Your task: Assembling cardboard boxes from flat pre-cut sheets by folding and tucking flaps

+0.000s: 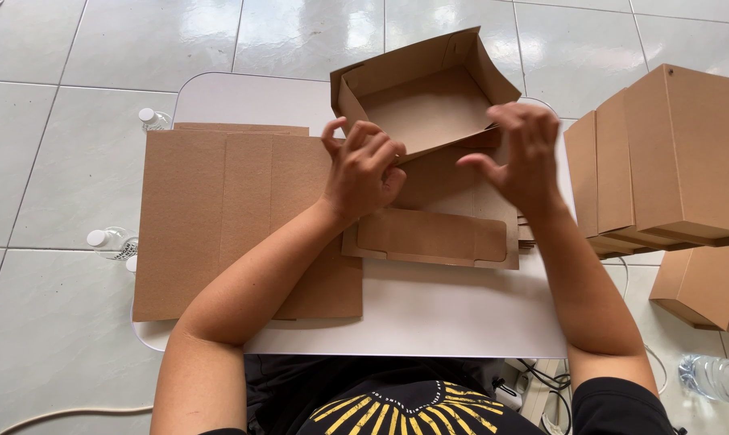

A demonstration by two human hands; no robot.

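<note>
Left hand (360,167) and right hand (519,153) both grip the near edge of a half-folded brown cardboard box (422,97), fingers curled on its front flap; the box rises just beyond the knuckles. Under the left forearm lies a stack of flat brown cardboard sheets (219,217) on the white table (429,310). Finished brown boxes (662,161) stand outboard of the right hand.

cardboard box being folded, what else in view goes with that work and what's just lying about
In hand: half-folded cardboard box, left hand, right hand, flat box blanks, finished boxes, white table.

Lying about: small bottles, water bottle, cables.
</note>
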